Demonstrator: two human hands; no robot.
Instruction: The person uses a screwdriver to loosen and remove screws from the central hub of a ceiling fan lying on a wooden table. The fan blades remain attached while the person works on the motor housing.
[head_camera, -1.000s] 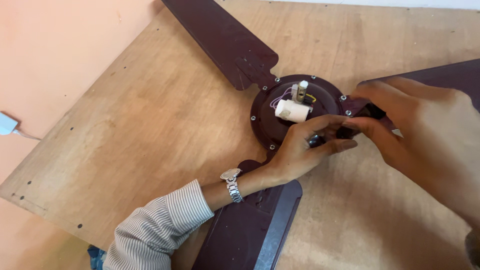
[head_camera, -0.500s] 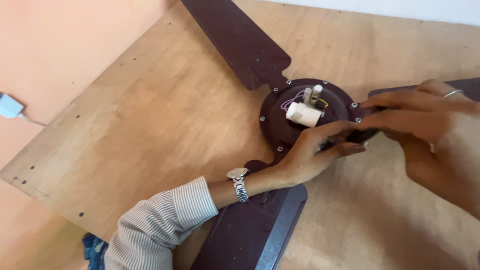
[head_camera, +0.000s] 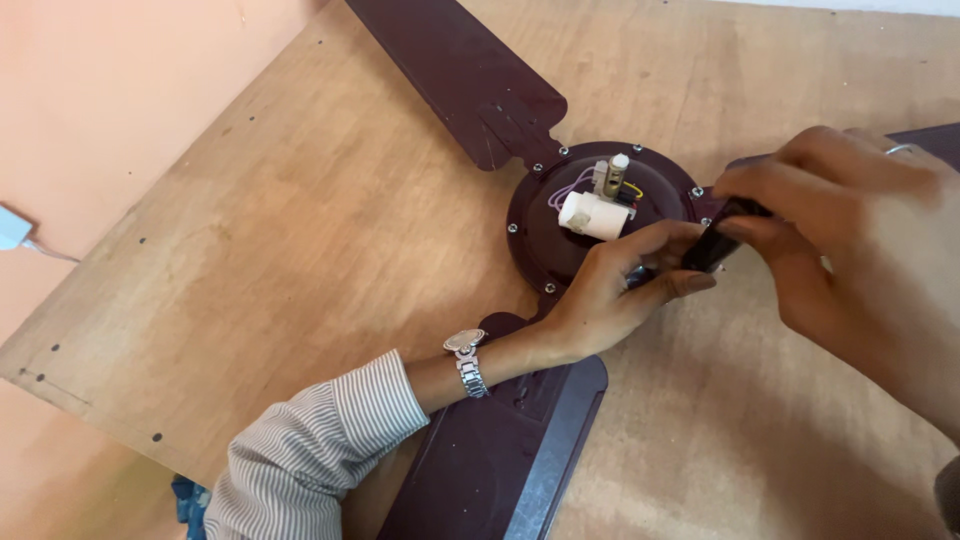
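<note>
A dark maroon ceiling fan lies on a wooden table (head_camera: 300, 250), its round motor hub (head_camera: 540, 225) facing up. A white cylindrical capacitor (head_camera: 592, 215) and thin wires sit on the hub. My left hand (head_camera: 610, 295), in a striped sleeve with a metal wristwatch (head_camera: 467, 355), grips the hub's lower right rim between thumb and fingers. At the hub's right edge my right hand (head_camera: 850, 240) pinches a small dark part (head_camera: 712, 245). The fingertips of both hands nearly meet there. What lies under the fingers is hidden.
One fan blade (head_camera: 455, 75) runs to the upper left and another (head_camera: 490, 460) passes under my left forearm toward the bottom. A third blade (head_camera: 935, 140) shows behind my right hand. A white plug (head_camera: 12, 228) lies left of the table, on the peach-coloured floor.
My right hand has drawn back a little to the right with the small dark part. My left hand stays on the hub rim. The view has shifted slightly.
</note>
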